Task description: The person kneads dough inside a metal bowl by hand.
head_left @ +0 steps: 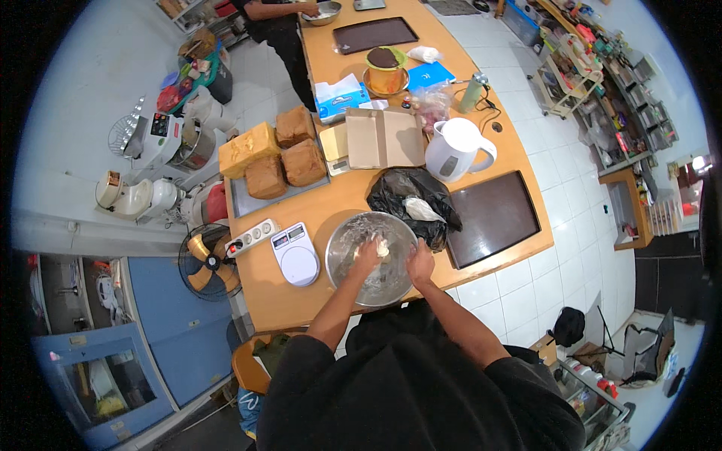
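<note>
The bare left hand (367, 257) reaches downward and forward, its fingers (372, 244) partly bent, their tips hard to make out. Behind those fingers the bare left forearm (337, 304) slants back and outward to an upper arm (301, 368) sleeved in black cloth. Right of the left fingers, and apart from them, the bare right hand (421, 264) is curled as if gripping, knuckles up. Behind its fingers the bare right forearm (466, 323) angles outward to a black-sleeved right upper arm (523, 379).

Loaves (304, 161), baking trays (495, 218) and a stand mixer (154, 197) (cream-coloured) show a baking kitchen.
</note>
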The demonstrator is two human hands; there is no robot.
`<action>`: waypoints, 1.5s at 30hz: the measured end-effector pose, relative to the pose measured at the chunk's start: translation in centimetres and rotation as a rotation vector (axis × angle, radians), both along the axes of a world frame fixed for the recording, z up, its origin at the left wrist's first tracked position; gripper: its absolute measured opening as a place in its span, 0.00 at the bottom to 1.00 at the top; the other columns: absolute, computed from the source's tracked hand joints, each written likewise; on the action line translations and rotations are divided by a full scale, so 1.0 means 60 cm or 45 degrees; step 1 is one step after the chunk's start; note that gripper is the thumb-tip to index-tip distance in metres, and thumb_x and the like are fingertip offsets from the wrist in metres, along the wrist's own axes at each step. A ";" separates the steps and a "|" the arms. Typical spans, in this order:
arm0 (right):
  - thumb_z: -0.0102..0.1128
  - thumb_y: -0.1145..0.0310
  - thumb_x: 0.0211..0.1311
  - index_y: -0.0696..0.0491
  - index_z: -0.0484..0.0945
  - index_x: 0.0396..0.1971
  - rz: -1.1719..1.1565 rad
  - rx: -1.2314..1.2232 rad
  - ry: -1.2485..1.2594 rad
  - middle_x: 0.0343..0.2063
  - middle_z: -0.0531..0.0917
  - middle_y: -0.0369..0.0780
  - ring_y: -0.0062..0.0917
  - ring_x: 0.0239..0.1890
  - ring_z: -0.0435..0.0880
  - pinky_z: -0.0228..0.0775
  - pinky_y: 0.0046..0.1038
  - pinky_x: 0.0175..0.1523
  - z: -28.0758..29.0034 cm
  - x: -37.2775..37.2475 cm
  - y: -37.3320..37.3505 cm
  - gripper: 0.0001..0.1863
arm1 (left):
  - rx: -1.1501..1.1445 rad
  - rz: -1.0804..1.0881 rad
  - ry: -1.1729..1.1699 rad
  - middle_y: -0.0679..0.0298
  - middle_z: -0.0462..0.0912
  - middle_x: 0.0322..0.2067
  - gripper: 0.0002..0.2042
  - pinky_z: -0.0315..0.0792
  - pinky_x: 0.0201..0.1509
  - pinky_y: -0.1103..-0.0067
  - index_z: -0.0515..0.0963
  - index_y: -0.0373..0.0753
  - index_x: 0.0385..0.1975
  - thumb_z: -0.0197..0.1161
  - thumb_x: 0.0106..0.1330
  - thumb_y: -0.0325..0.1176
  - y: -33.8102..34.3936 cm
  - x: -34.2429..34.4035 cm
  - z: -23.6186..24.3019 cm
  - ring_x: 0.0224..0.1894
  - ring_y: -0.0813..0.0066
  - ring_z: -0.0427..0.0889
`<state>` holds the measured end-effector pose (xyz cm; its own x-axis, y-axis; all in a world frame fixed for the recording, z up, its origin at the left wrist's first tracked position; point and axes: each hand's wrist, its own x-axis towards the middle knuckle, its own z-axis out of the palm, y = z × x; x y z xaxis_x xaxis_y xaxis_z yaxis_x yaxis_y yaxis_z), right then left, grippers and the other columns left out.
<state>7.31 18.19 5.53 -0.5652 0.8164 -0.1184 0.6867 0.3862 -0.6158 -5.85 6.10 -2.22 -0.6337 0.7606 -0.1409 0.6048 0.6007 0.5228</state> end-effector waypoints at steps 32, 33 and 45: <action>0.51 0.73 0.57 0.57 0.69 0.40 0.076 -0.270 0.082 0.35 0.78 0.53 0.53 0.37 0.76 0.67 0.48 0.41 0.018 -0.019 -0.013 0.11 | 0.043 0.970 0.094 0.40 0.74 0.46 0.37 0.69 0.51 0.60 0.58 0.32 0.62 0.65 0.53 0.39 -0.019 0.127 0.044 0.49 0.43 0.73; 0.51 0.74 0.56 0.57 0.69 0.42 0.084 -0.271 0.065 0.35 0.78 0.53 0.53 0.37 0.76 0.67 0.48 0.41 0.016 -0.019 -0.017 0.12 | -0.013 0.984 -0.172 0.38 0.72 0.46 0.38 0.66 0.54 0.60 0.57 0.30 0.62 0.65 0.53 0.39 -0.010 0.132 0.058 0.51 0.43 0.71; 0.51 0.73 0.56 0.56 0.68 0.35 0.045 -0.163 0.097 0.34 0.77 0.51 0.52 0.35 0.77 0.68 0.48 0.39 0.005 -0.026 -0.029 0.07 | 0.086 0.491 -0.194 0.42 0.68 0.52 0.27 0.63 0.58 0.62 0.66 0.39 0.56 0.61 0.54 0.31 0.004 0.113 0.026 0.54 0.41 0.66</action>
<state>5.75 16.48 5.85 -0.6046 0.7769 -0.1758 0.6234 0.3242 -0.7115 0.92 6.32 -0.63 -0.8496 0.4825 -0.2130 0.2551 0.7295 0.6347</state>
